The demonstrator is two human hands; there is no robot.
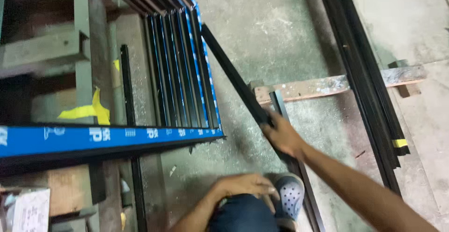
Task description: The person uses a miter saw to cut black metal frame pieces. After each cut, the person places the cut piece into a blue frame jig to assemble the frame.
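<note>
A stack of black metal profiles (180, 68) wrapped in blue film leans over the concrete floor (280, 31). Beside it, the right hand (282, 136) has its fingers clamped on a single long black profile (234, 75) lying slanted on the floor, apparently mid-pickup; lifting it calls for balancing its length. The left hand (245, 185) rests loosely curled on the knee, holding nothing.

Grey concrete floor (280, 21), black metal bars (369, 87) across a wooden plank (322, 86).
</note>
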